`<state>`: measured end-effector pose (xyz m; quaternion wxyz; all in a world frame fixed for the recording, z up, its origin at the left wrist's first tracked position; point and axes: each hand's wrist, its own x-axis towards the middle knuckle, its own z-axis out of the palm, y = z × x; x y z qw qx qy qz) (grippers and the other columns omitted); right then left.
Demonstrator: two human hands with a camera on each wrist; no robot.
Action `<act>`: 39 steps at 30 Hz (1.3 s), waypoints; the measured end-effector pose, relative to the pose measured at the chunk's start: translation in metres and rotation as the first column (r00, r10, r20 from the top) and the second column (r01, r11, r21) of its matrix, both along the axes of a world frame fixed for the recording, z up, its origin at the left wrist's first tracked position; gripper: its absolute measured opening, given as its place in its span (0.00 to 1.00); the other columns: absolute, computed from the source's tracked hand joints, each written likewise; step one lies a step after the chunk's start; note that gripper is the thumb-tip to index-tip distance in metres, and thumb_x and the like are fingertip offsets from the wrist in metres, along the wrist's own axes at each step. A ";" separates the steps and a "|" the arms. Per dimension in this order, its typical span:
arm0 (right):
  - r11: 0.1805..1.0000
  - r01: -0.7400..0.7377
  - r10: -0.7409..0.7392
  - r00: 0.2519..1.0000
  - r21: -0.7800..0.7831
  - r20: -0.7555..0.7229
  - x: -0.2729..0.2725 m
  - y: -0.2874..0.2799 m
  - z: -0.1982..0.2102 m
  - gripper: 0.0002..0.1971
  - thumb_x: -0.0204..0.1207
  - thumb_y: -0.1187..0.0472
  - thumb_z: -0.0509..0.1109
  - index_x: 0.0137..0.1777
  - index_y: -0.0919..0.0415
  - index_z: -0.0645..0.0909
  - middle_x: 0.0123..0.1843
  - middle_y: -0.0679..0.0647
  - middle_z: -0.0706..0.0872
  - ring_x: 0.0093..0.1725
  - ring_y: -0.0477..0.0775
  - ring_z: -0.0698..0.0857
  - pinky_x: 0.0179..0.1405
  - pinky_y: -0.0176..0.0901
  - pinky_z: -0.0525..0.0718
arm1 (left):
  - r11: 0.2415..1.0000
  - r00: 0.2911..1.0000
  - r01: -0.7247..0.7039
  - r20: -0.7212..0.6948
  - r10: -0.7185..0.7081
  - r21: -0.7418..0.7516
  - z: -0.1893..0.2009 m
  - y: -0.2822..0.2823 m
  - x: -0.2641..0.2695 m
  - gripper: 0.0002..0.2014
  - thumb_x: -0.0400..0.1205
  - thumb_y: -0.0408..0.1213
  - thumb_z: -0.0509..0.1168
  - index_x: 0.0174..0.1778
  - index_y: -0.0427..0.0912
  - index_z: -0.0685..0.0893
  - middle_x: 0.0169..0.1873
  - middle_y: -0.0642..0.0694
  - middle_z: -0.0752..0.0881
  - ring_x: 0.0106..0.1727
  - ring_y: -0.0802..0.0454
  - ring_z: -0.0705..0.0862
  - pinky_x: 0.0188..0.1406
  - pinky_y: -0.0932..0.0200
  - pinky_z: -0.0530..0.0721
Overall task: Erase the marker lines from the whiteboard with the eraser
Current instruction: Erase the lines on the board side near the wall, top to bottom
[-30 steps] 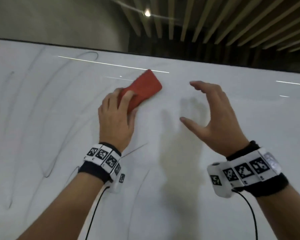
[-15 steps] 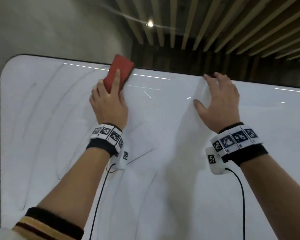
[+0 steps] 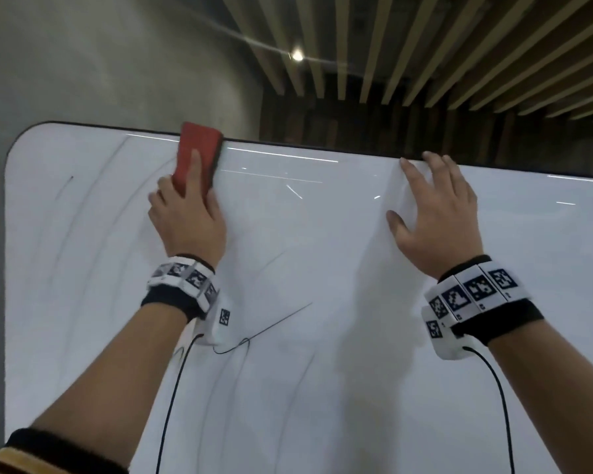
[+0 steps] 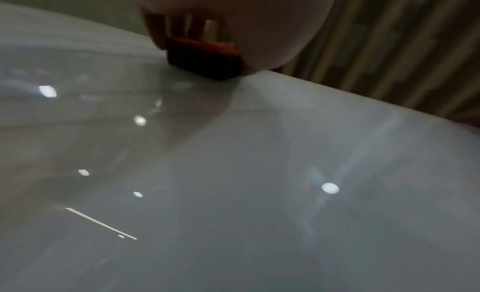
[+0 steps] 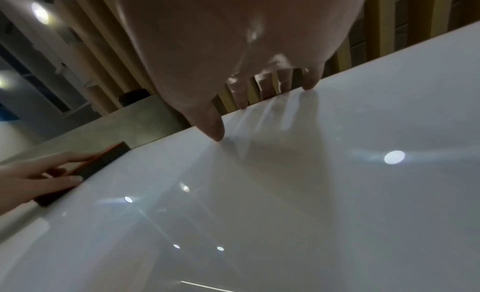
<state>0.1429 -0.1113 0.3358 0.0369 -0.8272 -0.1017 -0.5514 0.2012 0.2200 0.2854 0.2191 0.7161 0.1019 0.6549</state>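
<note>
Head view, change: a second ago the eraser [image 3: 196, 155] sat in the middle of the whiteboard [image 3: 322, 261] at a slant; now it stands upright at the top edge, upper left of centre, its tip just past the rim. The right hand [image 3: 437, 217], then lifted and cupped, now lies on the board near the top edge.
Head view, meaning: the stroke has probably reached its upper limit. Faint grey arcs remain at the left and lower centre, and one dark line [image 3: 281, 319] runs below the left wrist, so much wiping is left.
Head view, fingers: the left hand [image 3: 187, 217] presses the eraser flat to the board, one finger extended along its red back, the others gripping its sides. The right hand is spread and released, holding nothing.
Left wrist view: the eraser [image 4: 203, 59] shows at the upper centre, dark felt face on the glossy board [image 4: 259, 183], the left hand's fingers [image 4: 158, 25] clasped over it.
Right wrist view: the right hand's fingers [image 5: 215, 127] are straight, tips touching the board [image 5: 337, 193] at its rim. At the left edge, the left hand [image 5: 31, 179] holds the eraser [image 5: 98, 162].
</note>
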 end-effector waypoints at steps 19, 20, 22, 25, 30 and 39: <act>0.995 -0.044 0.039 0.998 -0.085 -0.056 0.014 0.114 0.024 0.36 0.76 0.54 0.69 0.85 0.52 0.66 0.80 0.59 0.73 0.81 0.67 0.68 0.85 0.74 0.50 | 0.876 0.988 0.150 -0.111 -0.111 0.459 -0.088 -0.049 -0.036 0.30 0.85 0.41 0.66 0.85 0.56 0.70 0.61 0.35 0.80 0.54 0.36 0.78 0.51 0.42 0.81; 0.995 -0.059 0.055 0.997 -0.086 -0.051 0.013 0.113 0.025 0.36 0.76 0.56 0.69 0.85 0.51 0.66 0.80 0.59 0.73 0.81 0.66 0.68 0.86 0.73 0.51 | 0.827 0.984 0.178 -0.117 -0.136 0.533 -0.091 -0.043 -0.035 0.29 0.86 0.43 0.66 0.85 0.58 0.70 0.62 0.36 0.80 0.55 0.36 0.78 0.52 0.42 0.81; 0.989 -0.100 0.093 0.993 -0.111 -0.074 0.011 0.106 0.027 0.35 0.77 0.59 0.68 0.85 0.50 0.66 0.81 0.57 0.72 0.82 0.63 0.67 0.87 0.70 0.50 | 0.839 0.989 0.146 -0.081 -0.121 0.524 -0.080 -0.011 -0.028 0.27 0.87 0.46 0.63 0.84 0.58 0.71 0.62 0.36 0.80 0.54 0.36 0.77 0.52 0.41 0.82; 0.971 -0.148 0.125 0.984 -0.187 -0.130 0.008 0.088 0.035 0.33 0.78 0.59 0.69 0.84 0.49 0.68 0.85 0.55 0.68 0.85 0.60 0.63 0.87 0.64 0.47 | 0.993 0.998 0.050 -0.034 -0.047 0.103 -0.047 0.037 -0.016 0.29 0.88 0.47 0.61 0.87 0.56 0.66 0.61 0.31 0.77 0.54 0.33 0.77 0.56 0.37 0.81; 0.924 -0.157 0.083 0.972 -0.348 -0.219 0.006 0.066 0.036 0.34 0.81 0.56 0.68 0.87 0.45 0.62 0.91 0.54 0.53 0.90 0.59 0.51 0.89 0.59 0.42 | 0.979 0.994 0.101 -0.051 -0.093 0.176 -0.080 -0.044 -0.029 0.28 0.88 0.44 0.63 0.86 0.56 0.68 0.61 0.32 0.78 0.55 0.35 0.76 0.56 0.41 0.78; 0.913 -0.253 0.217 0.965 -0.321 -0.145 0.015 0.041 0.036 0.31 0.79 0.58 0.69 0.83 0.46 0.71 0.87 0.57 0.64 0.86 0.63 0.61 0.87 0.57 0.48 | 0.858 0.975 0.214 -0.147 -0.164 0.466 -0.149 -0.056 -0.042 0.30 0.84 0.40 0.70 0.82 0.57 0.71 0.62 0.31 0.81 0.58 0.34 0.81 0.60 0.39 0.81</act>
